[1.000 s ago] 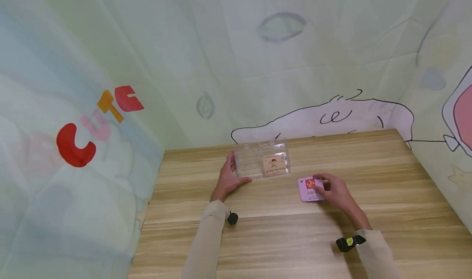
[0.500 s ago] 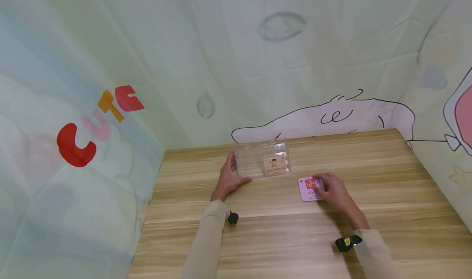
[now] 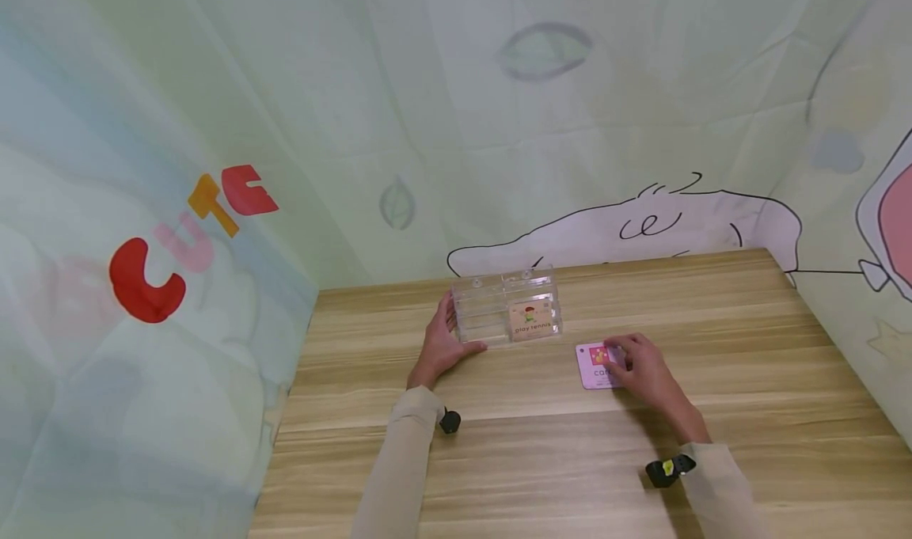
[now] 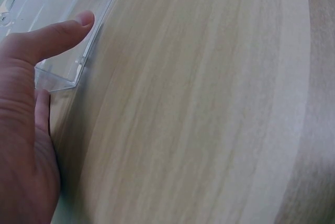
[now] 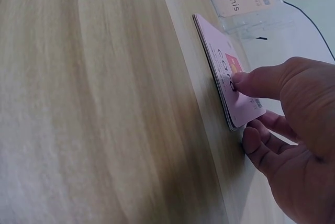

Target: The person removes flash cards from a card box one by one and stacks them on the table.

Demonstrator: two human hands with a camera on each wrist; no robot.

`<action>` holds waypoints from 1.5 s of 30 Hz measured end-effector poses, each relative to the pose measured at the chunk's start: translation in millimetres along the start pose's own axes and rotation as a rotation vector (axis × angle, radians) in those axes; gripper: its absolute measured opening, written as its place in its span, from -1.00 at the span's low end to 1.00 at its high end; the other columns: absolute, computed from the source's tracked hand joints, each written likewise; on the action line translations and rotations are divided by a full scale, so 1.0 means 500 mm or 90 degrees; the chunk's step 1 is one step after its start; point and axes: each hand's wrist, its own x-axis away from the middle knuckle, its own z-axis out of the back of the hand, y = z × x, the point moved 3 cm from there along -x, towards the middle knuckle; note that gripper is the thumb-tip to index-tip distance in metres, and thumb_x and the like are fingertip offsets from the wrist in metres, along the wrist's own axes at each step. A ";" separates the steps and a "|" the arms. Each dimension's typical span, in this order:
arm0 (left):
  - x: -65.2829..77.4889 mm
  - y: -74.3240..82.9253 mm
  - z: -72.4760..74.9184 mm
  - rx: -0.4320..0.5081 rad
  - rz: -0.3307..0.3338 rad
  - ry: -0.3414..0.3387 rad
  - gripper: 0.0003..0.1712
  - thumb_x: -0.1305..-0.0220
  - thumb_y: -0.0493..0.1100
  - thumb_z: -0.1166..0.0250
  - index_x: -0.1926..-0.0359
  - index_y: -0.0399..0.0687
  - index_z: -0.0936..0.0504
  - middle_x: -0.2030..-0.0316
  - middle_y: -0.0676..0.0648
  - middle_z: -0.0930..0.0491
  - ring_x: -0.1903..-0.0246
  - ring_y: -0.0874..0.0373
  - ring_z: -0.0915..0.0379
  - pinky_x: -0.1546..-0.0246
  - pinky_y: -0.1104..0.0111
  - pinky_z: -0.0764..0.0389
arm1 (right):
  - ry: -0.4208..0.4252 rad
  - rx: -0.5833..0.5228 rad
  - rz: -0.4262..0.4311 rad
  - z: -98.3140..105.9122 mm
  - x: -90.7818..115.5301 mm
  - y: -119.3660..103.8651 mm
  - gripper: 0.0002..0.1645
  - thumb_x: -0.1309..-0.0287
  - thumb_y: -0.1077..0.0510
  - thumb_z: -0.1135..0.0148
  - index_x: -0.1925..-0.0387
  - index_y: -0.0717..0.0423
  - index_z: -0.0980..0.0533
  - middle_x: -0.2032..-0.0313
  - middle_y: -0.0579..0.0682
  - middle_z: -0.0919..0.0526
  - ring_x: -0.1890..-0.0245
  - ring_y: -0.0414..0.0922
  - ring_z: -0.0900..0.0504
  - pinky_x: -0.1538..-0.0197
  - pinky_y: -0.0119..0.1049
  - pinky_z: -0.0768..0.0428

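A clear plastic card holder (image 3: 481,311) with side-by-side compartments stands toward the back of the table. My left hand (image 3: 438,351) holds its left side, the thumb across the front in the left wrist view and the other fingers partly hidden. An orange card (image 3: 530,322) reading "play tennis" sits in the right compartment; the left one shows no card. To the right of the holder, my right hand (image 3: 647,373) pinches a small stack of pink-purple flash cards (image 5: 217,51), thumb on the top face and fingers at the edge and underneath. Part of the top card's word is covered by the thumb.
The wooden table (image 3: 541,460) reaches back to a printed cloth backdrop (image 3: 456,127). A similar cloth with the letters "CUTE" hangs on the left. Black wrist cameras sit at both cuffs, the right one (image 3: 663,472) above the tabletop.
The flash cards have gone from slightly uneven edges to a neater stack, nearly in the same place. The right wrist has shifted slightly left. My left hand and the card holder look unmoved.
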 end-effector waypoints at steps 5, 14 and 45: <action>0.001 0.002 0.000 -0.002 0.001 -0.001 0.47 0.11 -0.14 -0.75 -0.65 -0.03 0.07 -0.54 -0.23 -0.19 -0.51 -0.06 -0.16 -0.50 0.19 -0.26 | 0.002 0.007 -0.001 -0.003 -0.001 0.003 -0.53 -0.26 0.28 -0.43 -0.16 0.36 -0.57 -0.07 0.36 -0.52 0.13 0.15 -0.61 0.11 0.05 -0.71; 0.001 -0.002 0.000 -0.010 0.002 0.004 0.48 0.11 -0.10 -0.75 -0.65 -0.04 0.08 -0.55 -0.23 -0.18 -0.51 -0.07 -0.15 -0.50 0.17 -0.26 | -0.004 0.016 -0.013 -0.004 -0.001 0.002 -0.58 -0.26 0.25 -0.43 -0.10 0.37 -0.61 -0.09 0.39 -0.49 0.14 0.16 -0.58 0.10 0.07 -0.71; 0.001 -0.002 0.001 -0.007 -0.005 -0.004 0.49 0.12 -0.12 -0.76 -0.66 -0.04 0.09 -0.55 -0.23 -0.18 -0.51 -0.06 -0.16 -0.50 0.20 -0.26 | 0.023 -0.009 0.115 0.018 -0.062 -0.070 -0.58 -0.32 0.23 -0.40 -0.17 0.25 -0.59 -0.16 0.18 -0.59 0.03 0.13 -0.63 0.13 -0.02 -0.73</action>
